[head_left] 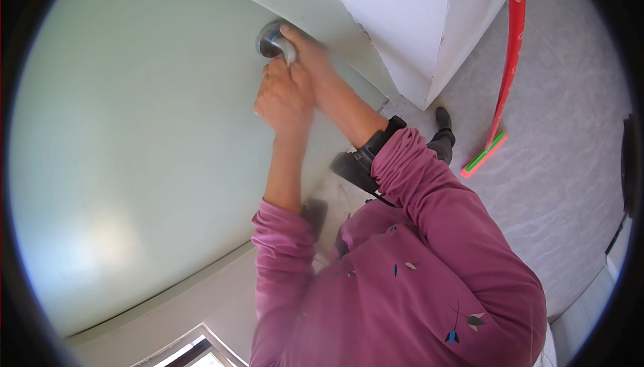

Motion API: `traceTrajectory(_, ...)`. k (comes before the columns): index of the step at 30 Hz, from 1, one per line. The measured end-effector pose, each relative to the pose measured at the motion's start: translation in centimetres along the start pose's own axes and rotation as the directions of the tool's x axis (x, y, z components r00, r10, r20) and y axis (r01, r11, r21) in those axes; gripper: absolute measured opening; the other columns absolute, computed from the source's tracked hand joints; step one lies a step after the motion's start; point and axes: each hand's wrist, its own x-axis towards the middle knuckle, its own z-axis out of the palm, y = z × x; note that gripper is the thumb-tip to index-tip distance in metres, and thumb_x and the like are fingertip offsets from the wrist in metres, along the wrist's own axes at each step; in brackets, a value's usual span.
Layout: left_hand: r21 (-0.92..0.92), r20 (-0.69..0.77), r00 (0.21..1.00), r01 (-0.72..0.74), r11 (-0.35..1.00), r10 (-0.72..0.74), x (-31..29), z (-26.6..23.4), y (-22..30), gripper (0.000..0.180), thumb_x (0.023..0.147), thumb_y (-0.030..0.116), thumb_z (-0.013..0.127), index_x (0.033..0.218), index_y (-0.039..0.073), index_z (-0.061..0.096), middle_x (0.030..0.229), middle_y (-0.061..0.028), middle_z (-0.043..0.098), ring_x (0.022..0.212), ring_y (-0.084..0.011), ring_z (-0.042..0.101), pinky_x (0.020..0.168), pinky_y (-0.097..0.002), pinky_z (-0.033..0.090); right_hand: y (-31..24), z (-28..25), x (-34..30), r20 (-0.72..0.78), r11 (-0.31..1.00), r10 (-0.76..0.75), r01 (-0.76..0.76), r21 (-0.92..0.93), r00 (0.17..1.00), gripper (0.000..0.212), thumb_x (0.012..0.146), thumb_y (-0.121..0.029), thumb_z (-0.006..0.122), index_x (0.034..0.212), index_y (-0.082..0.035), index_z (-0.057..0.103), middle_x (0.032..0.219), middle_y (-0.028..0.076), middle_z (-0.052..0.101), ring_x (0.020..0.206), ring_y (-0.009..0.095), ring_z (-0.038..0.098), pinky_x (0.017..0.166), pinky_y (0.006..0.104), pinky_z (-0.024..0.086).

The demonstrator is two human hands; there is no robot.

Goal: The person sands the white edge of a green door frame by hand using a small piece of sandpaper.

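Note:
A silver door handle (288, 51) with a round base plate (267, 39) is fixed to a smooth pale green panel (168, 98), near the panel's edge. My left hand (284, 97) is closed in a fist at the handle's lower end, its knuckles close to the panel. On the handle's right side lies my right hand (310, 58), its fingers curled round the curved part and a fingertip or thumb reaching up by the base plate. The right hand is slightly smeared by motion. Most of the handle's grip is hidden by both hands.
A red pole (512, 38) slants down to a green and red broom-like head (484, 155) on the grey floor (557, 145). A white box-shaped block or wall end (416, 18) stands beyond the panel's edge. One dark shoe (443, 119) shows below. At lower left is a window-like frame (201, 332).

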Motion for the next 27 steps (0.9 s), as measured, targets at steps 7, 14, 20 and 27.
traceTrajectory(7, 0.008, 0.061, 0.998, 0.000, 1.000, -0.001, 0.1, -0.2, 0.1, 0.026, 0.078, 0.025, 0.044, 0.090, 0.003, 0.053, 0.079, -0.0126, 0.056, 0.071, -0.0298, 0.054, 0.062, -0.0372, 0.042, 0.9, -0.6, 0.4, 0.180, 0.933, -0.350, 0.359, -0.018, 0.919, 0.016, 0.072, -0.012, 0.063, 0.081, -0.003, 0.054, 0.078, 0.003, 0.053, 0.064, 0.012, 0.048, 0.055, 0.0256, 0.041)
traceTrajectory(14, 0.031, 0.057, 0.998, 0.022, 0.999, -0.024, 0.4, -0.2, 0.5, 0.027, 0.078, 0.024, 0.044, 0.090, 0.002, 0.054, 0.082, -0.0132, 0.057, 0.073, -0.0298, 0.054, 0.063, -0.0374, 0.043, -0.4, -0.3, -0.2, 0.041, 0.999, -0.042, 0.041, 0.010, 0.998, 0.015, 0.073, -0.014, 0.063, 0.079, -0.003, 0.054, 0.075, 0.003, 0.053, 0.061, 0.013, 0.049, 0.053, 0.0258, 0.042)
traceTrajectory(20, 0.015, 0.037, 0.999, 0.022, 1.000, -0.023, 0.1, -0.2, 0.1, 0.025, 0.079, 0.024, 0.043, 0.088, 0.003, 0.054, 0.082, -0.0132, 0.056, 0.074, -0.0298, 0.054, 0.063, -0.0371, 0.043, -1.2, 0.3, -1.4, 0.012, 0.992, 0.122, -0.122, 0.005, 0.992, 0.018, 0.071, -0.017, 0.065, 0.078, -0.004, 0.054, 0.073, 0.002, 0.052, 0.060, 0.013, 0.048, 0.052, 0.0256, 0.041)
traceTrajectory(27, 0.023, 0.040, 0.998, 0.045, 0.999, -0.046, 0.2, -0.1, 0.1, 0.022, 0.079, 0.024, 0.041, 0.079, 0.004, 0.051, 0.075, -0.0109, 0.055, 0.068, -0.0288, 0.052, 0.059, -0.0371, 0.042, 0.0, 0.2, -0.4, 0.038, 0.977, -0.038, 0.045, -0.207, 0.999, 0.027, 0.076, -0.031, 0.057, 0.087, -0.006, 0.056, 0.081, 0.002, 0.050, 0.070, 0.011, 0.043, 0.063, 0.0231, 0.038)
